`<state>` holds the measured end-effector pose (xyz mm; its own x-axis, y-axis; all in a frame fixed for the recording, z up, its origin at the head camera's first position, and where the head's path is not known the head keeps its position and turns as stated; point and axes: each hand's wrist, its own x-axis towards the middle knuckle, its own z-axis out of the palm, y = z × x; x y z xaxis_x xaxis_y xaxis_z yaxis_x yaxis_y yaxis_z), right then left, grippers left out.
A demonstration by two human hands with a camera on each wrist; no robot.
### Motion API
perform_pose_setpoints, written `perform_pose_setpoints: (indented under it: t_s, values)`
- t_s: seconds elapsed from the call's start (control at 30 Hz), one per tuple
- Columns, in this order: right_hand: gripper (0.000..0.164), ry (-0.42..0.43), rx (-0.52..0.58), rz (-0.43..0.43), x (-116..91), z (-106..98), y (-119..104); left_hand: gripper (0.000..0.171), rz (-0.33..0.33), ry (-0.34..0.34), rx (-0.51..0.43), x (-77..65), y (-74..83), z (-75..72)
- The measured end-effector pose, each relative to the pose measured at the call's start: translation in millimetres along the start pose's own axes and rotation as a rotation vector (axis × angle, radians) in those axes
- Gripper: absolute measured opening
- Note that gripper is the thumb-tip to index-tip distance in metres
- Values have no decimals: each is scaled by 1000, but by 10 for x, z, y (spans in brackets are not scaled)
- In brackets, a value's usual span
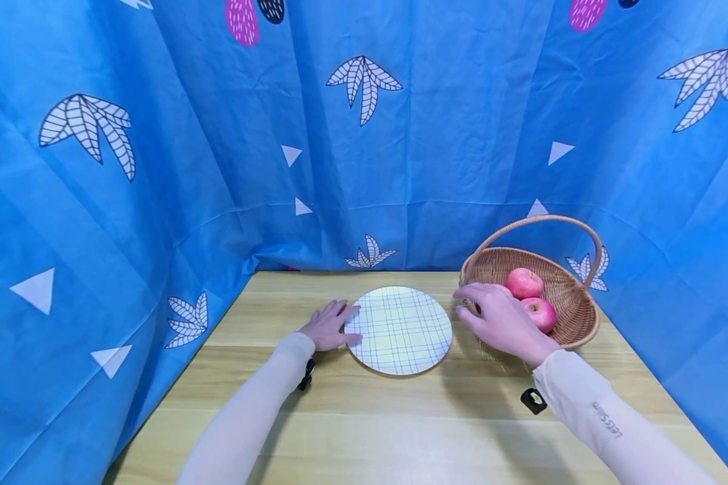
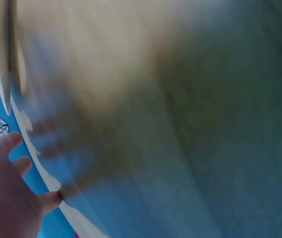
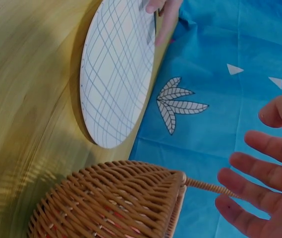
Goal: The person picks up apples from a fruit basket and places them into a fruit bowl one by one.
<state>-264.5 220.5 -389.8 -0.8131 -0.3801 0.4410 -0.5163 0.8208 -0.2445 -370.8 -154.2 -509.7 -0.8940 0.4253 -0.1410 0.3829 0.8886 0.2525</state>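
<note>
A round plate (image 1: 400, 330) with a blue grid pattern lies flat on the table. At its left rim rests my left hand (image 1: 329, 327), fingers spread, with the thumb and a fingertip over the edge. In the left wrist view the fingers (image 2: 14, 141) look straight and apart. My right hand (image 1: 503, 322) hovers over the left side of a wicker basket (image 1: 576, 323), its relaxed fingers (image 3: 259, 173) holding nothing. Inside the basket sit pink-red apples; one apple (image 1: 524, 283) lies at the back, another apple (image 1: 538, 314) nearer, and a third is partly hidden behind my hand.
The basket's arched handle (image 1: 546, 219) rises over the apples. A light wooden table (image 1: 364, 431) carries everything. Blue patterned curtain (image 1: 437, 155) hangs behind and along both sides, close to the basket on the right.
</note>
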Motion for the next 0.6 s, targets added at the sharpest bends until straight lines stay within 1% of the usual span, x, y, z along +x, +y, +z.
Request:
perform_pose_setpoints:
  t_s: [0.17,0.27,0.5,0.6]
  values:
    - [26,-26,34,58,-14,-65,30,90,8,-13,28,25,-45,60]
    - [27,-36,40,85,-21,-91,58,90,12,-16,30,26,-49,76]
    - [29,-26,43,90,-40,-138,176,89,-1,-31,42,20,-25,79]
    - [27,-28,46,99,-44,-173,218,88,2,-31,49,18,-21,74]
